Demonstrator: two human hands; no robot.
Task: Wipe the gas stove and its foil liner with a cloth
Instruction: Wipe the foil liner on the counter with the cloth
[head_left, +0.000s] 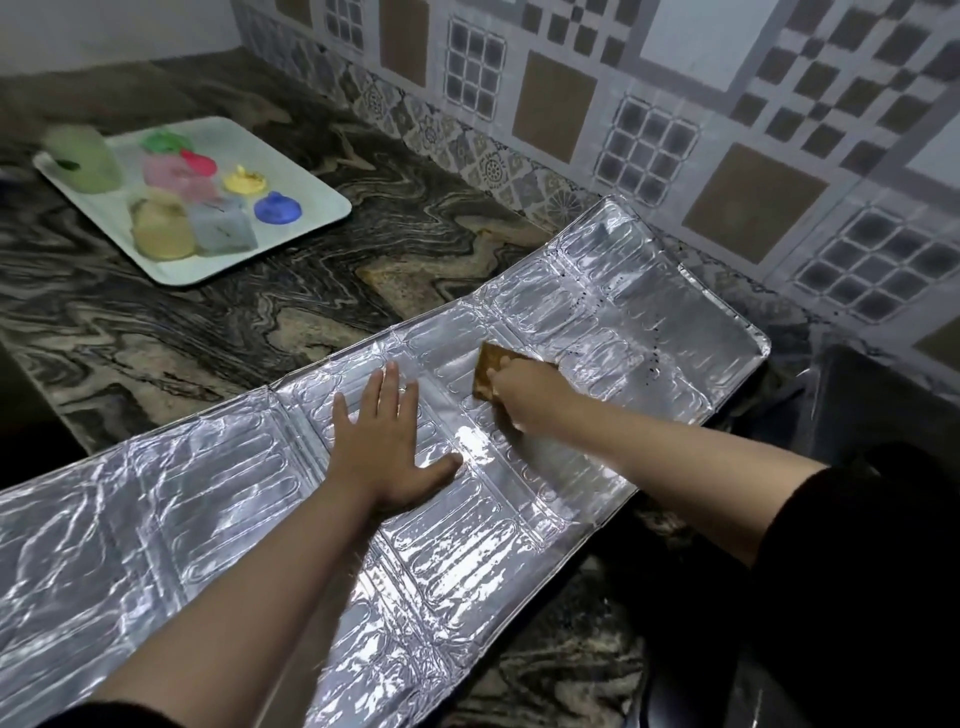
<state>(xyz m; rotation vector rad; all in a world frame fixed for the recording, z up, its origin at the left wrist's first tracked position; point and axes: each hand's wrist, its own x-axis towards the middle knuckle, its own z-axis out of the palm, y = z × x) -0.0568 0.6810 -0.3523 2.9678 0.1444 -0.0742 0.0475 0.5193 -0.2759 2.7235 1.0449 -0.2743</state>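
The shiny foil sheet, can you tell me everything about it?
The foil liner is a long, silvery, crinkled sheet with pressed oval ridges and fold lines, lying flat across the marbled counter. Dark specks dot its far end. The left hand presses flat on it while the right hand rubs a brownish cloth over it.

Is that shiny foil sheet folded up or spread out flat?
Spread out. The foil liner lies opened along the counter, fold creases showing, with the left hand pressed flat on it.
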